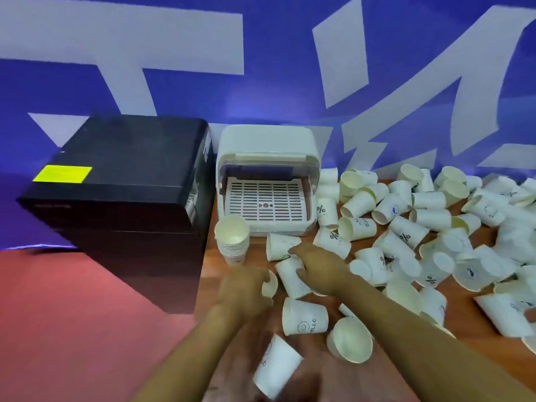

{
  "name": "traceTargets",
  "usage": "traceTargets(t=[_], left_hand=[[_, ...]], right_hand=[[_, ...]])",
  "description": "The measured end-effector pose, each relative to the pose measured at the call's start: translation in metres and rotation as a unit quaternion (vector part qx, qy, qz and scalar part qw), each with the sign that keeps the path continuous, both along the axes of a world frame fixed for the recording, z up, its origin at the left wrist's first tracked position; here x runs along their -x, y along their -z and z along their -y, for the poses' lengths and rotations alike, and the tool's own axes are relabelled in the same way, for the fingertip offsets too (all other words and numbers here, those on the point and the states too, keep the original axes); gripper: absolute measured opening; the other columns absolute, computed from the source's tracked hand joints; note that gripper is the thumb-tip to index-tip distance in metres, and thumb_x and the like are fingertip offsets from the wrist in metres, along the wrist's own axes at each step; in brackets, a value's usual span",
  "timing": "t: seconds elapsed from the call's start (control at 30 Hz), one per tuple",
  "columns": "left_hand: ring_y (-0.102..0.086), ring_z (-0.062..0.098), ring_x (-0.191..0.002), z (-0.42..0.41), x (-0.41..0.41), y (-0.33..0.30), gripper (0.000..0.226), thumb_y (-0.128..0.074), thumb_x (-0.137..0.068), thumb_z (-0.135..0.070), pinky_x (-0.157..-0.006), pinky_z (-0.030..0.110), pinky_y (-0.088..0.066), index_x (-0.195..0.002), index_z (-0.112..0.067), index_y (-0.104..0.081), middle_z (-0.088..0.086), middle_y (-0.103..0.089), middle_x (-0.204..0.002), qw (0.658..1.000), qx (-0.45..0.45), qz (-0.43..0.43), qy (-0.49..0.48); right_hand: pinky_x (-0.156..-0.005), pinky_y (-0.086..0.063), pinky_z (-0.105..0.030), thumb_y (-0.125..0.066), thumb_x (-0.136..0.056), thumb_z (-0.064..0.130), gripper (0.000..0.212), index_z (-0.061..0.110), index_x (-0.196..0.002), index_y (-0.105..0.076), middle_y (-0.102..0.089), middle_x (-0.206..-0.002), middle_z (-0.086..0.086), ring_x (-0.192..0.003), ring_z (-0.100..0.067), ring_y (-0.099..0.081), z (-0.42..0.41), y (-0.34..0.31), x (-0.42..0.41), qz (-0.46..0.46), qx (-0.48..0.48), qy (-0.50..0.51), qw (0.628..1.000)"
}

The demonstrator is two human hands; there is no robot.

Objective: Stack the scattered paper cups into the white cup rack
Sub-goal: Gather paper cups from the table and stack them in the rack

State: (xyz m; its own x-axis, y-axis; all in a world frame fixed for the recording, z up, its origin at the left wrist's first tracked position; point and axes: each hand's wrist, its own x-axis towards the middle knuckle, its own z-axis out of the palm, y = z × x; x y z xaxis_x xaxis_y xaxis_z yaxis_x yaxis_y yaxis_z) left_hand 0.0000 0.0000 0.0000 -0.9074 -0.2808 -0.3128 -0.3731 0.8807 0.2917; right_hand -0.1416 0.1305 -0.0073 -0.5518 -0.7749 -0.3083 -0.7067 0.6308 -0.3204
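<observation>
The left hand [245,288] is closing its grip round a paper cup [269,283]; the right hand [317,269] is gripping another cup [291,278]. Beyond them, more cups are lying scattered on the tabletop [232,274] beside the white rack [265,181].

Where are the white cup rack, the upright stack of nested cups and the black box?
white cup rack [265,140]: head view, on its closed white top.
stack of nested cups [233,245]: head view, on the stacked rims at its side.
black box [130,152]: head view, on its top face.
</observation>
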Motion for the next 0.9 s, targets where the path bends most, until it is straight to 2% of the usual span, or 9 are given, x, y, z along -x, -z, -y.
traceTargets(t=[0.1, 0.2, 0.37, 0.53, 0.7, 0.83, 0.9], left_hand=[[-0.053, 0.022, -0.117, -0.005, 0.008, 0.012, 0.047, -0.063, -0.085, -0.040, -0.096, 0.032, -0.040, -0.128, -0.023, -0.054, 0.001, -0.057, -0.127, 0.996, 0.071, 0.053, 0.031], [-0.053, 0.023, -0.117, -0.007, 0.014, 0.023, 0.037, -0.058, -0.089, -0.034, -0.098, 0.033, -0.037, -0.124, -0.024, -0.054, 0.000, -0.059, -0.127, 0.991, 0.102, 0.074, 0.048], [-0.057, 0.024, -0.114, -0.008, 0.019, 0.032, 0.027, -0.046, -0.095, -0.023, -0.098, 0.032, -0.038, -0.119, -0.023, -0.059, 0.001, -0.063, -0.123, 0.989, 0.121, 0.069, 0.039], [-0.059, 0.025, -0.111, -0.010, 0.023, 0.023, 0.027, -0.047, -0.093, -0.019, -0.092, 0.033, -0.042, -0.116, -0.019, -0.060, 0.004, -0.064, -0.120, 0.987, 0.130, 0.087, 0.025], [-0.060, 0.023, -0.105, -0.004, 0.030, 0.001, 0.023, -0.044, -0.093, -0.019, -0.084, 0.029, -0.045, -0.108, -0.020, -0.061, 0.000, -0.064, -0.117, 0.996, 0.087, 0.026, -0.012], [-0.061, 0.018, -0.097, 0.000, 0.039, -0.029, 0.011, -0.048, -0.092, -0.024, -0.073, 0.026, -0.044, -0.097, -0.023, -0.058, -0.005, -0.064, -0.111, 0.997, 0.043, -0.044, -0.042], [-0.059, 0.017, -0.094, 0.006, 0.046, -0.045, 0.008, -0.048, -0.092, -0.026, -0.069, 0.027, -0.041, -0.093, -0.025, -0.055, -0.006, -0.063, -0.107, 0.994, 0.052, -0.077, -0.052]], right_hand=[[-0.106, -0.036, -0.030, -0.049, -0.094, 0.017, 0.053, 0.021, -0.145, -0.033, -0.038, -0.149, 0.000, -0.130, -0.019, -0.044, 0.004, 0.016, 0.008, -0.001, -0.047, -0.025, 0.999], [-0.109, -0.035, -0.032, -0.044, -0.096, 0.016, 0.051, 0.020, -0.145, -0.032, -0.039, -0.149, -0.001, -0.131, -0.020, -0.043, 0.006, 0.029, 0.016, -0.002, -0.076, -0.036, 0.996], [-0.104, -0.040, -0.031, -0.045, -0.095, 0.012, 0.046, 0.022, -0.140, -0.042, -0.049, -0.140, -0.002, -0.123, -0.021, -0.050, 0.006, 0.042, 0.022, -0.020, -0.035, -0.045, 0.998], [-0.100, -0.042, -0.033, -0.048, -0.092, 0.010, 0.045, 0.022, -0.136, -0.049, -0.055, -0.132, -0.003, -0.117, -0.022, -0.052, 0.001, 0.045, 0.024, -0.019, -0.025, -0.078, 0.996], [-0.094, -0.039, -0.024, -0.053, -0.090, 0.013, 0.036, 0.021, -0.125, -0.060, -0.058, -0.124, -0.001, -0.114, -0.017, -0.052, -0.003, 0.031, 0.039, 0.038, 0.004, -0.086, 0.996], [-0.082, -0.041, -0.024, -0.053, -0.088, 0.015, 0.027, 0.020, -0.111, -0.066, -0.059, -0.108, 0.000, -0.103, -0.016, -0.054, -0.008, 0.007, 0.060, 0.025, 0.020, -0.113, 0.993], [-0.082, -0.044, -0.025, -0.052, -0.089, 0.017, 0.026, 0.022, -0.111, -0.065, -0.058, -0.107, 0.003, -0.101, -0.014, -0.054, -0.005, -0.009, 0.070, 0.017, 0.039, -0.104, 0.994]])
